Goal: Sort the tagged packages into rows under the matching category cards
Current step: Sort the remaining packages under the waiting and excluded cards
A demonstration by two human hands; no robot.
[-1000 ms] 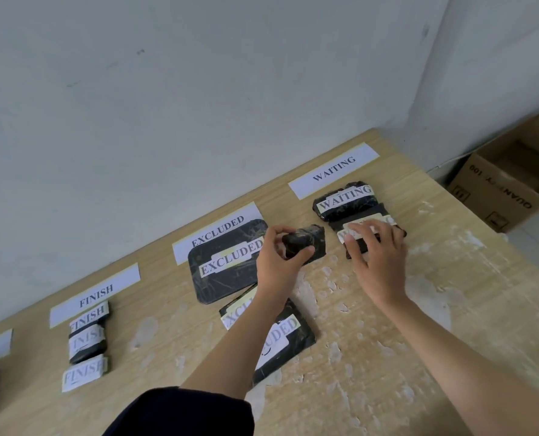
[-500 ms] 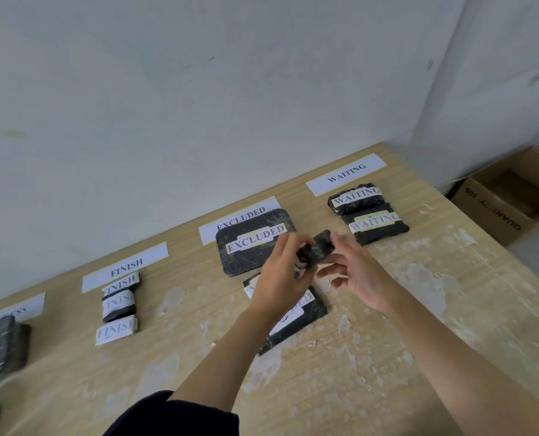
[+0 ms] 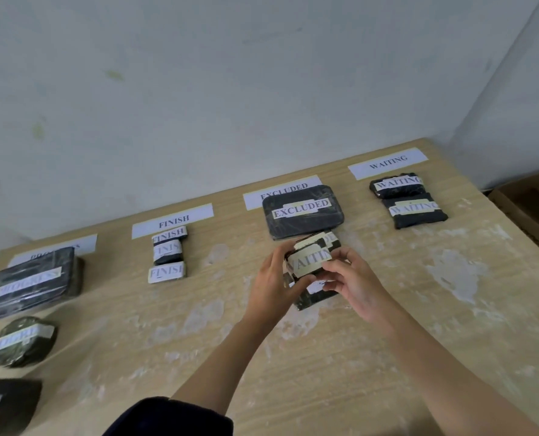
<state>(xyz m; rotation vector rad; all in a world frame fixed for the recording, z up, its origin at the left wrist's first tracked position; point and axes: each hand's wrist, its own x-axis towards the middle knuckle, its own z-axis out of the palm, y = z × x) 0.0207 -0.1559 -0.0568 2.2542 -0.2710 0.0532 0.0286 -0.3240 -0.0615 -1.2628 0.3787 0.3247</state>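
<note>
Black wrap covers the small package (image 3: 307, 262) we hold up between both hands, its tag reading WAITING. Our left hand (image 3: 272, 283) grips its left side, our right hand (image 3: 354, 281) pinches its right edge. It hovers over what seems a second EXCLUDED package (image 3: 317, 295), near the large EXCLUDED package (image 3: 302, 210), well apart from the WAITING card (image 3: 387, 162).

Both forearms reach forward and converge. The left hand (image 3: 272, 283) curls, thumb below and fingers above, facing the right hand (image 3: 354, 283), whose fingertips (image 3: 332, 272) pinch inward just beside it.
</note>
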